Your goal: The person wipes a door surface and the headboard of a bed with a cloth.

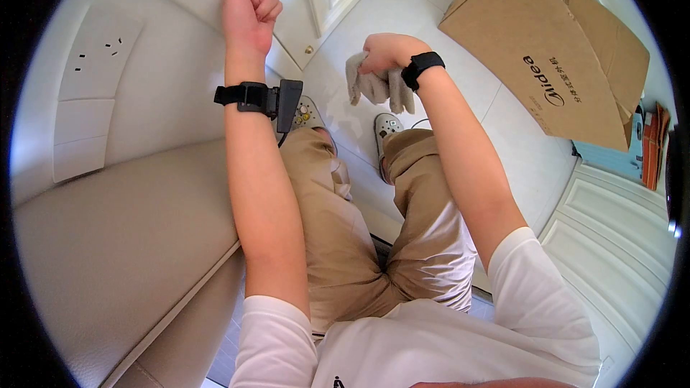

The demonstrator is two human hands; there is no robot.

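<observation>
Floor point(489, 72): pale tiles, cardboard box point(560, 50) at 2 o'clock.
Cloth point(375, 88): bunched at 12 o'clock, clenched in the right hand point(392, 52); tucking its dangling ends palmward would improve control.
Left hand point(251, 14): 11 o'clock, seemingly holding nothing, fingers part-curled near white panel point(291, 29); contact unclear.

Pale tiled floor point(512, 129), brown printed cardboard box point(568, 50) on it
</observation>
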